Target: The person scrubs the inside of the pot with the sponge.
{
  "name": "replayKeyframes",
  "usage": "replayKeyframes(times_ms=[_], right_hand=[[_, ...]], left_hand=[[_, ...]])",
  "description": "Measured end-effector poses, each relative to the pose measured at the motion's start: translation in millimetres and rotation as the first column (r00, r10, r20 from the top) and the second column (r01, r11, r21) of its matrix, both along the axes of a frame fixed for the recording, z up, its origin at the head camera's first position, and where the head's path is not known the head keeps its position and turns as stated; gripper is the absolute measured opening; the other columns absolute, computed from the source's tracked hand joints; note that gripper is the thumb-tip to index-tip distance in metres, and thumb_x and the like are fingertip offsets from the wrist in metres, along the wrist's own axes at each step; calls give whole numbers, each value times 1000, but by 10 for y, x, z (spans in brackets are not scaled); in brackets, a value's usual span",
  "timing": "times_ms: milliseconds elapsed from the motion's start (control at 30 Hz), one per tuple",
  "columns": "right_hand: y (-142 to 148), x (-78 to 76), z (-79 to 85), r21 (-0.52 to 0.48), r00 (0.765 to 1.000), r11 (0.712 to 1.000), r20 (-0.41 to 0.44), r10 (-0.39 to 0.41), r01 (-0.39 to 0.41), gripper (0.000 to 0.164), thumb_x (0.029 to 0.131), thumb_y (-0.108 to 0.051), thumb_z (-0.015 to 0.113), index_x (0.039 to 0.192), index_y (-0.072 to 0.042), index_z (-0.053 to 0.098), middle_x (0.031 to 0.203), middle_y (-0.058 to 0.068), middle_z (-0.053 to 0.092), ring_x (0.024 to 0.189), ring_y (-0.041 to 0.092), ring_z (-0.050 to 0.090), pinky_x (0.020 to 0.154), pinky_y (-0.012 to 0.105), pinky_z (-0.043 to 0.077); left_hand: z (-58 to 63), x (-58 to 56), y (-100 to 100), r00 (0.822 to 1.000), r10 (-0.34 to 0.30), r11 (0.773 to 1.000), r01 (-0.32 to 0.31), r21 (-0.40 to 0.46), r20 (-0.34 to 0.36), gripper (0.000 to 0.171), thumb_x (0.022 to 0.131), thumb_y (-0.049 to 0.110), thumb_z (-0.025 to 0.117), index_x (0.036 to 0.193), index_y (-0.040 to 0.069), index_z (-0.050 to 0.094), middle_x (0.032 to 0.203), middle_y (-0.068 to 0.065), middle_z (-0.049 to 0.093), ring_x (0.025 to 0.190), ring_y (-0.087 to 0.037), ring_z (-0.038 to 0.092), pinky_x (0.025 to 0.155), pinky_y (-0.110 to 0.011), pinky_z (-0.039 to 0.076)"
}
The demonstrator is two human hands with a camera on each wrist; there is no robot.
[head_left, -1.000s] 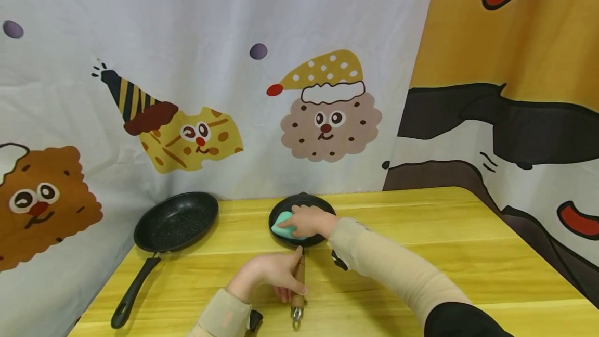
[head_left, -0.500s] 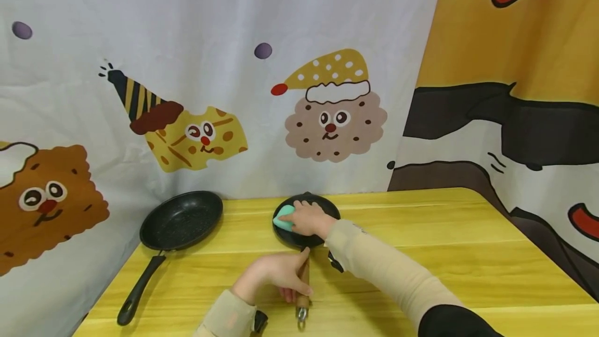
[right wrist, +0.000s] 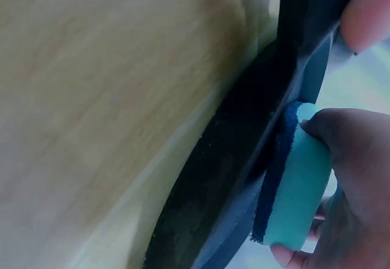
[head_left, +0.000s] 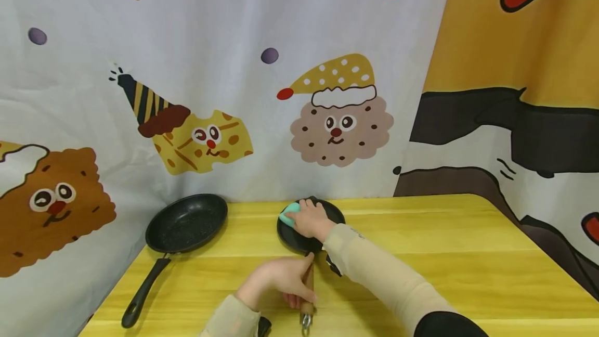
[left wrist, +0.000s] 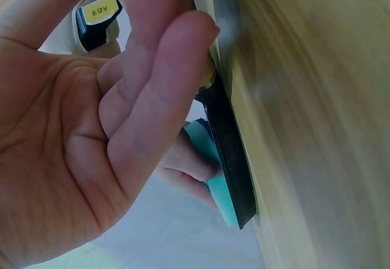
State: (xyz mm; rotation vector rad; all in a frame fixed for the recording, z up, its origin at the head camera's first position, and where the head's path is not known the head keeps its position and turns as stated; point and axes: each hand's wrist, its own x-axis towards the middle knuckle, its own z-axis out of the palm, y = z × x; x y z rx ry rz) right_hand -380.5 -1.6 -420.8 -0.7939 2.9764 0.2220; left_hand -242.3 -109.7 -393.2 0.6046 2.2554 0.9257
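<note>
A small black frying pan (head_left: 293, 239) with a wooden handle (head_left: 307, 308) lies on the table, its handle toward me. My left hand (head_left: 286, 276) holds that handle, thumb pointing along it toward the pan. Inside the pan, my right hand (head_left: 311, 220) grips a teal sponge (head_left: 289, 214) near the far left rim. Seen from the right wrist, the sponge (right wrist: 298, 190) has a dark blue scouring layer (right wrist: 277, 171) facing the pan's inside, with thumb and fingers on its opposite edges. The hand covers part of the pan.
A larger black frying pan (head_left: 187, 225) rests to the left, its black handle (head_left: 146, 291) angled toward me. The yellow wood-grain table (head_left: 421, 254) extends to the right. Behind it hangs a curtain (head_left: 262, 4) with cartoon prints.
My right hand has slid the sponge from the left of the pan toward its far left rim. My left hand keeps hold of the handle. The whole head view has shifted slightly.
</note>
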Motion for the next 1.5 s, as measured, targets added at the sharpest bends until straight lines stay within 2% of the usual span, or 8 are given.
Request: replayKeyframes(times_ms=[100, 400, 600, 767, 967, 1167, 1367, 1500], right_hand=[[20, -14, -41, 23, 999, 999, -30, -39, 40, 49, 102, -42, 47, 149, -44, 35, 149, 14, 31, 134, 31, 31, 103, 50, 33], [95, -163, -91, 100, 980, 987, -171, -105, 123, 44, 104, -41, 42, 148, -41, 39, 136, 15, 38, 120, 29, 36, 90, 44, 35], [225, -221, -101, 236, 957, 962, -281, -69, 138, 42, 106, -35, 38, 148, -37, 40, 133, 14, 37, 110, 27, 33, 84, 40, 29], [311, -245, -137, 325, 937, 935, -349, -22, 143, 43, 105, -37, 41, 147, -36, 41, 132, 14, 37, 104, 27, 31, 80, 40, 26], [393, -265, -175, 373, 918, 916, -397, 15, 146, 43, 104, -37, 41, 147, -35, 40, 131, 14, 36, 102, 28, 30, 79, 40, 26], [537, -265, -141, 387, 910, 912, -414, 38, 138, 41, 104, -36, 42, 145, -32, 45, 135, 15, 36, 113, 29, 33, 86, 42, 28], [670, -257, -67, 371, 908, 921, -415, 48, 121, 36, 103, -39, 43, 135, -30, 57, 132, 14, 39, 113, 29, 34, 85, 43, 27], [735, -245, -6, 350, 915, 931, -401, 49, 103, 35, 101, -41, 47, 127, -26, 65, 127, 13, 42, 111, 29, 35, 86, 44, 29]], left_hand=[[-17, 15, 22, 1000, 0, 1000, -1, 8, 14, 92, 89, 18, 73, 151, -10, 11, 59, -11, 66, 51, -25, 65, 52, -41, 56], [-34, 45, 48, 999, 37, 999, -37, 18, -10, 93, 87, 19, 75, 151, -9, 13, 57, -11, 65, 49, -25, 65, 50, -40, 56], [-33, 39, 49, 999, 35, 999, -35, 22, 1, 94, 87, 19, 74, 152, -7, 11, 58, -10, 65, 50, -25, 64, 50, -40, 56], [-40, 41, 62, 999, 51, 999, -51, 9, 4, 92, 88, 19, 72, 153, -6, 12, 58, -11, 65, 49, -24, 64, 49, -39, 55], [-50, 60, 114, 993, 94, 995, -96, -23, -71, 81, 92, 22, 67, 152, -6, 19, 54, -10, 63, 45, -25, 63, 45, -38, 53], [-43, 78, 164, 985, 117, 990, -125, -58, -127, 80, 91, 23, 69, 151, -5, 24, 52, -8, 62, 43, -24, 61, 43, -37, 53], [-54, 87, 194, 967, 95, 983, -129, -129, -236, 78, 91, 27, 68, 150, -5, 28, 47, -2, 59, 39, -20, 60, 43, -32, 52], [-52, 81, 192, 950, 54, 976, -116, -186, -308, 77, 91, 29, 68, 148, -6, 30, 52, -1, 60, 39, -16, 59, 52, -24, 51]])
